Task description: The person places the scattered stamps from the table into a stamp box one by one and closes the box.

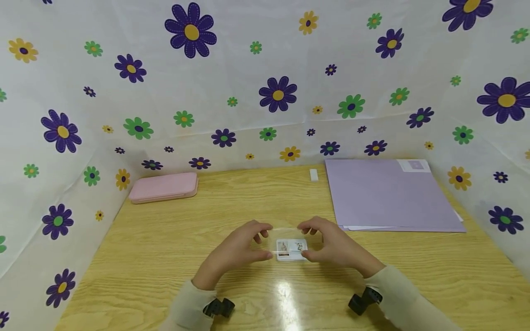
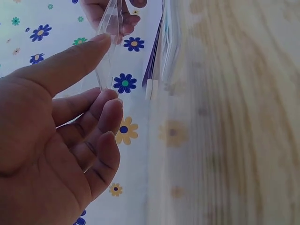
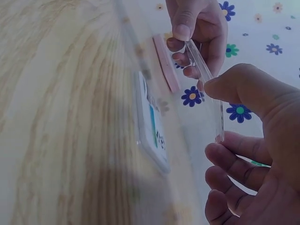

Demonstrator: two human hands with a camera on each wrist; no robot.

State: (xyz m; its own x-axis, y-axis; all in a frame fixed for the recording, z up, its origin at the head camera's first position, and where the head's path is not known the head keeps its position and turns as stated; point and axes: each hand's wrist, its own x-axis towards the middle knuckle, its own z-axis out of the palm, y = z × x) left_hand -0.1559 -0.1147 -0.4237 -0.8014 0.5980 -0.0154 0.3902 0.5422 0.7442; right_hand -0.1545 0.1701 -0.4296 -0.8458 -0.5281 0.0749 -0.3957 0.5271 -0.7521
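Note:
A thin clear plastic cover is held up by both hands, one at each end. My left hand pinches its left end between thumb and fingertips, and my right hand pinches the right end likewise. Below the cover, a shallow white case with small printed pictures inside lies on the wooden table, seen partly through the clear plastic. In the right wrist view the white case stands apart from the transparent cover. The left wrist view shows the cover nearly edge-on.
A pink zipped case lies at the back left of the wooden table. A small white block sits at the back, beside a purple folder with papers under it. Flowered white cloth encloses the back and sides.

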